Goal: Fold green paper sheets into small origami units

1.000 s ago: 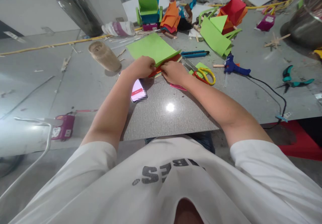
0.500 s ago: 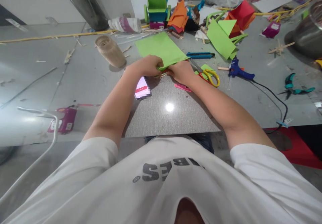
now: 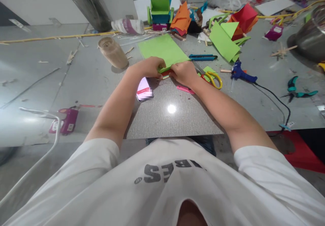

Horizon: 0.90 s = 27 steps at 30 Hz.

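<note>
A green sheet of paper [image 3: 165, 49] lies on the table, its near edge between my two hands. My left hand [image 3: 153, 67] grips that edge, thumb below and fingers on top. Close beside it, my right hand [image 3: 185, 73] pinches the same edge with its fingers curled. Between them shows a small red strip [image 3: 166, 73] with a pale stick-like piece under it; most of this is hidden by the hands. Yellow-handled scissors [image 3: 214, 80] lie just right of my right hand, and a pink cutter [image 3: 185, 89] is under that wrist. A lit phone [image 3: 144, 89] rests by my left forearm.
Behind the sheet are a blue cutter [image 3: 203, 57], a jar [image 3: 113, 52] and a green-and-blue paper chair [image 3: 160, 7]. To the right lie a blue glue gun [image 3: 242, 73], with its cord, and pliers [image 3: 297, 89]. Dark bottle [image 3: 88, 7] stands back left.
My right hand has turned slightly, its fingers more curled over the paper edge. More of the red strip shows between my hands. The whole view has shifted a little.
</note>
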{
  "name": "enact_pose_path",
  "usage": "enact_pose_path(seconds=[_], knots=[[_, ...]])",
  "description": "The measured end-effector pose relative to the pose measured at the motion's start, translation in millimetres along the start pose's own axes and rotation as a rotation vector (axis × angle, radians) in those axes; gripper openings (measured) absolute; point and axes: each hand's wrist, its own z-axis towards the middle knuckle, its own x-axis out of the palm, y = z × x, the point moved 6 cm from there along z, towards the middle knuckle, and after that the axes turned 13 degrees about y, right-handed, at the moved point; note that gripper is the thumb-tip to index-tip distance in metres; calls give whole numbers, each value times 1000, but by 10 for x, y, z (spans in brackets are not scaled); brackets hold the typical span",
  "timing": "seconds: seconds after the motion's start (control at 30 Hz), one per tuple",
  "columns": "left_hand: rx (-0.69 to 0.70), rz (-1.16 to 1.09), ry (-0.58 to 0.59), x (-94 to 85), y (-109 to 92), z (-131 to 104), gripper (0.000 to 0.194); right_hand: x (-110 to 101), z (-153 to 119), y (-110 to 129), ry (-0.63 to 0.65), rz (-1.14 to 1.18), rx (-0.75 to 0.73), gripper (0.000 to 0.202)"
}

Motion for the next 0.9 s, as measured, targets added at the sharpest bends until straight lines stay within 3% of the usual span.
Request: enact_pose_path(seconds=[0.4,0.67,0.9], knots=[[-36,-12,2,2,-9,16,76,-7,13,7,19,-42,31,43],[25,-34,-16,-3,-27,3,71,32,72,-57,24,28,62,46],[44,-56,-27,13,-29,13,69,30,70,-59,-7,-6,-18,39]])
